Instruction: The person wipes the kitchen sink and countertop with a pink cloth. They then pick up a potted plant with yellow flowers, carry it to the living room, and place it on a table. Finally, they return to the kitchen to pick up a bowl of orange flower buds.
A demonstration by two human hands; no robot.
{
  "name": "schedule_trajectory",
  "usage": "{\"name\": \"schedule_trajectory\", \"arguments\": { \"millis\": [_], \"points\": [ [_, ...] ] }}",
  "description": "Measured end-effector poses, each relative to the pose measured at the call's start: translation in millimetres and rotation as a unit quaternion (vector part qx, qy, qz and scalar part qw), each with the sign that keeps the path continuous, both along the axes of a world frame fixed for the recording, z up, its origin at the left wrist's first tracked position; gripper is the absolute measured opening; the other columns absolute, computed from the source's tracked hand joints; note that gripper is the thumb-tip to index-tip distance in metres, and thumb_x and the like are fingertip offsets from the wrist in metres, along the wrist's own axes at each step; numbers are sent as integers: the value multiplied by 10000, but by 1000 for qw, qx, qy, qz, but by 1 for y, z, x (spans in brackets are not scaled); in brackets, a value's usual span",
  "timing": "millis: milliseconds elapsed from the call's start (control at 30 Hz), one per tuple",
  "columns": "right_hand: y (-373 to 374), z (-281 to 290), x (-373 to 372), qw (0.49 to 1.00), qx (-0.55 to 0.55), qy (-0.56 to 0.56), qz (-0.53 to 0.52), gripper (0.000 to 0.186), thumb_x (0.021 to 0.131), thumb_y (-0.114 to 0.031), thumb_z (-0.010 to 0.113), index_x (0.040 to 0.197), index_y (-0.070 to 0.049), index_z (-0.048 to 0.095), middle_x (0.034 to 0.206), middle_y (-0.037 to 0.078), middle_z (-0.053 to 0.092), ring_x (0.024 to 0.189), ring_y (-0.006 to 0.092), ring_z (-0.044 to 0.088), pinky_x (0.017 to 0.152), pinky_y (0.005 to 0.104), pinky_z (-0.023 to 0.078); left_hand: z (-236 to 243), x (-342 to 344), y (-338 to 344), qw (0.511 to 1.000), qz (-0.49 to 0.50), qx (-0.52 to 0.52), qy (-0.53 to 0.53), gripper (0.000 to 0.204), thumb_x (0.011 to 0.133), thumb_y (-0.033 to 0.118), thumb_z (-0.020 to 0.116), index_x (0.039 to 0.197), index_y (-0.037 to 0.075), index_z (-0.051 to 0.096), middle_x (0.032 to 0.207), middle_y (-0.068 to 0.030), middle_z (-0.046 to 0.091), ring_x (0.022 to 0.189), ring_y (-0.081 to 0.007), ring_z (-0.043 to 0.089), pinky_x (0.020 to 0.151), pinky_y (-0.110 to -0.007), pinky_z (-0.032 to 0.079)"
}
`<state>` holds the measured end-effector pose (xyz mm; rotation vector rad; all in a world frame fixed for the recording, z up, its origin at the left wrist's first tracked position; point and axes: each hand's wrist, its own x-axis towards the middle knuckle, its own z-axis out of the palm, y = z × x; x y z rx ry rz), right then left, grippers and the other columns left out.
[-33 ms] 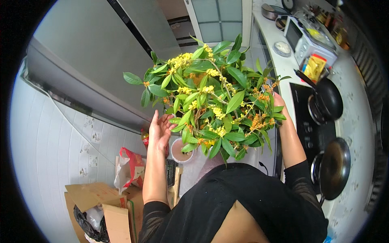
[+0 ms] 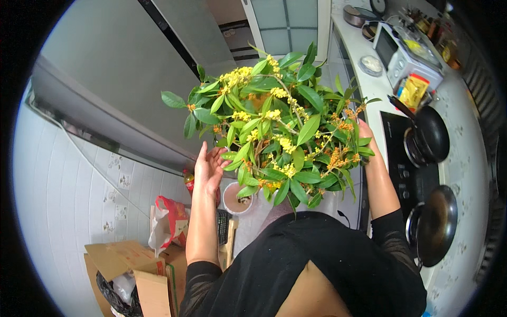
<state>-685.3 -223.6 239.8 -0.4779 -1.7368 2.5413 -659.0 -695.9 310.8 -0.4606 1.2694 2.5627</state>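
A wide bunch of flowering osmanthus branches (image 2: 301,134), with glossy green leaves and small yellow and orange blossom clusters, fills the middle of the view in front of my chest. On its left side my left hand (image 2: 210,168) is open, thumb apart and palm turned toward the leaves, with the fingertips partly behind them. My right hand (image 2: 364,129) reaches to the right side of the bunch. Leaves cover most of its fingers, so its grip cannot be made out. Whatever is under the foliage is hidden too.
Along the right, a counter bears a black hob (image 2: 397,158), two dark pans (image 2: 432,132), a microwave (image 2: 409,61) and a yellow packet (image 2: 414,91). A grey fridge (image 2: 116,79) stands left. Below are a bucket (image 2: 231,187), a red-white bag (image 2: 170,224) and a cardboard box (image 2: 153,290).
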Motion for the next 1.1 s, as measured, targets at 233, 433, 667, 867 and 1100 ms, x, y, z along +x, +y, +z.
{"name": "schedule_trajectory", "arguments": {
  "millis": [233, 433, 667, 867, 1100],
  "points": [
    [39, 30, -130, 999, -29, 11, 28, 301, 914, -313, 537, 1050, -48, 573, 841, 36, 628, 651, 143, 605, 567, 278, 504, -5, -162, 56, 1000, -3, -2, 12, 467, 910, 451, 482, 991, -8, 520, 943, -124, 589, 835, -196, 552, 744, -316, 467],
    [84, 12, -236, 997, -71, 12, -25, 296, 924, -255, 528, 1144, -60, 556, 921, 50, 640, 716, 132, 619, 573, 256, 508, 3, -305, 106, 998, -50, -32, 12, 457, 923, 447, 456, 1001, -1, 501, 908, -106, 590, 789, -170, 554, 710, -310, 475],
    [113, 10, -349, 998, -55, 4, -29, 278, 928, -223, 522, 1151, -60, 552, 918, 43, 639, 704, 126, 615, 585, 256, 514, 1, -420, 148, 998, -60, -30, 10, 445, 928, 447, 444, 973, 9, 505, 900, -93, 590, 758, -155, 544, 715, -306, 477],
    [147, -51, -392, 998, -28, 53, -18, 271, 936, -251, 507, 1119, -58, 561, 900, 40, 639, 700, 142, 620, 595, 291, 523, -61, -452, 156, 999, -49, -15, 13, 450, 932, 450, 427, 993, 11, 505, 921, -89, 585, 767, -152, 521, 741, -320, 474],
    [157, -68, -475, 998, -30, 32, -53, 277, 951, -238, 474, 1126, -34, 537, 918, 73, 637, 736, 177, 634, 600, 329, 535, -82, -538, 177, 998, -48, -47, -4, 446, 920, 465, 442, 1013, 33, 504, 899, -61, 567, 801, -162, 507, 743, -323, 457]
  ]
}}
